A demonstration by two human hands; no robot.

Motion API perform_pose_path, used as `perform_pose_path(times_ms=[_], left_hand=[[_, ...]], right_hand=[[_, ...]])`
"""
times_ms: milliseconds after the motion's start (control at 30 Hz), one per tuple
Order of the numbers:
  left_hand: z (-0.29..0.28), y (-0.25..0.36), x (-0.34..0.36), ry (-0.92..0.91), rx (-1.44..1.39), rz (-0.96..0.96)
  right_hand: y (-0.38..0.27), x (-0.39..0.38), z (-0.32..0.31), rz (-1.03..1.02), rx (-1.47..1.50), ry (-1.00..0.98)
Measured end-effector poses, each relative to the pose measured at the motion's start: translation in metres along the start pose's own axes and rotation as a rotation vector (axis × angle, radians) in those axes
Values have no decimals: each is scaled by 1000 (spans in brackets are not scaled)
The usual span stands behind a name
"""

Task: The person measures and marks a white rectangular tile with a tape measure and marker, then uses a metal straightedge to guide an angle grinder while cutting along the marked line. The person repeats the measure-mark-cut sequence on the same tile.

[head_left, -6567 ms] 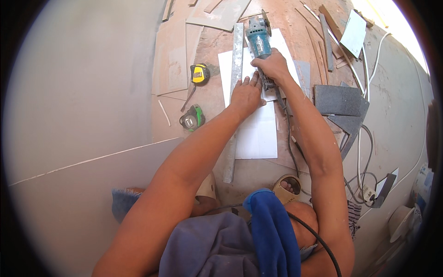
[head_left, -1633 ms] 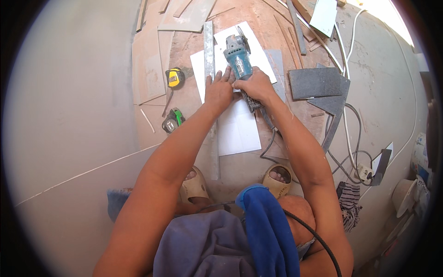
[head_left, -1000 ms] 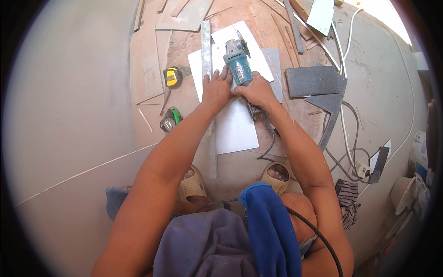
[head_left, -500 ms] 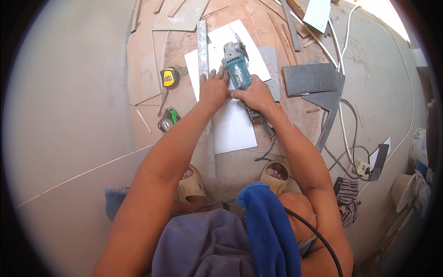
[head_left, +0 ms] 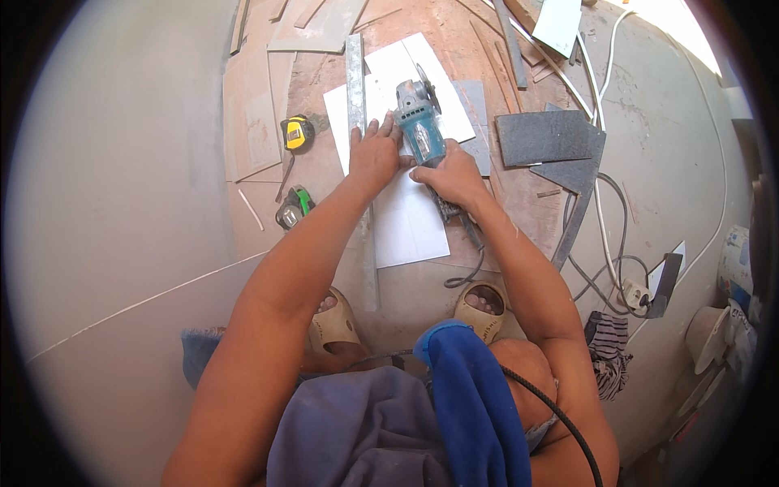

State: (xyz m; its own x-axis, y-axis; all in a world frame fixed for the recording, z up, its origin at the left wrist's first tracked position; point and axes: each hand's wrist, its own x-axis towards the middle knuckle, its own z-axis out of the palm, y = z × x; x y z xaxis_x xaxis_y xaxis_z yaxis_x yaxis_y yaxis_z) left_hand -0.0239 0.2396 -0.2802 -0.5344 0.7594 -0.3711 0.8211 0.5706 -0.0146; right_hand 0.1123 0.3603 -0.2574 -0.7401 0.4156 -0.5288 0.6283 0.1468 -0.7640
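My right hand is wrapped round the body of a teal angle grinder, whose disc points away from me. The grinder is over a white tile with a faint line along it. My left hand lies with fingers stretched out, pressing on a long grey metal bar and the tile beside it. Its thumb reaches toward the grinder. The bar runs lengthwise across the tile's left part. Whether the disc touches the tile I cannot tell.
A yellow tape measure and a green-and-black one lie to the left. Dark tile pieces are at right, near cables and a socket block. Tile offcuts lie at far left. My sandalled feet flank the bar's near end.
My right hand has drawn the grinder slightly toward me and to the right. My left hand stays pressed on the bar and tile.
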Motion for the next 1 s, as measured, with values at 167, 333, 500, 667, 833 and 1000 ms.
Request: perform_pose_path(times_ms=[167,333,500,667,833,1000], left_hand=[[5,-3,-1,86,-64,21],[2,1,1,19,12,2],[5,-1,2,27,10,0],[7,-2,2,30,4,8],[12,-4,3,53,-1,-1],[10,-3,4,37,-12,7]], right_hand=[[2,-4,0,10,-6,4],[5,-6,1,22,-12,13],[18,-8,9,-39,8,81],[23,-11,11,-34,0,87],[11,-20,3,27,26,8],[16,-21,4,14,6,14]])
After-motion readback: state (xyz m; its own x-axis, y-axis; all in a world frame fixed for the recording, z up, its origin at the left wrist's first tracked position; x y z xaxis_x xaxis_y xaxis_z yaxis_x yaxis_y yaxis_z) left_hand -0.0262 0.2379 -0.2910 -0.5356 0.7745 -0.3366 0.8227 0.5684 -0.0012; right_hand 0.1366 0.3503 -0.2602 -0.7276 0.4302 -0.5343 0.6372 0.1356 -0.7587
